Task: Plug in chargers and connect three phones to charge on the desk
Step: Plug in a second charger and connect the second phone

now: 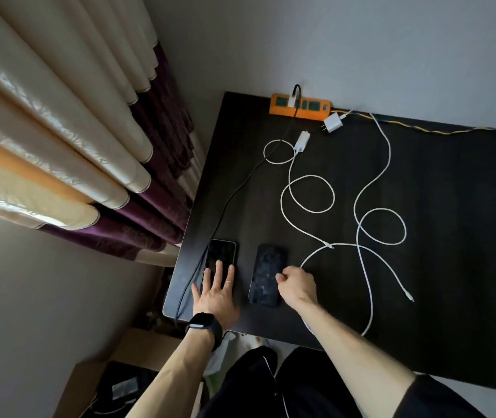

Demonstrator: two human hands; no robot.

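View from above onto a dark counter set against a pale wall.

At the lower left of the counter two dark phones lie face up, side by side and slightly apart. The left phone has a pale rim. The right phone is all dark.

The left hand lies flat, its grip spread, with the fingertips resting on the near end of the left phone. A black watch sits on that wrist.

The right hand hovers at the right phone's near right edge. Its grip is curled, thumb and forefinger pinching a white cable that arcs up and to the right from the hand.

At the top centre an orange power strip lies along the back edge. One plug sits in it, and its black cable runs down past the left phone and over the near edge. Whether it joins that phone cannot be told.

Two white chargers lie loose just below the strip: one charger at the strip's right end, the other charger a little lower and to the left. Another white cable loops across the middle of the counter.

Cream and purple curtains fill the upper left. A cardboard box stands on the floor at the lower left.
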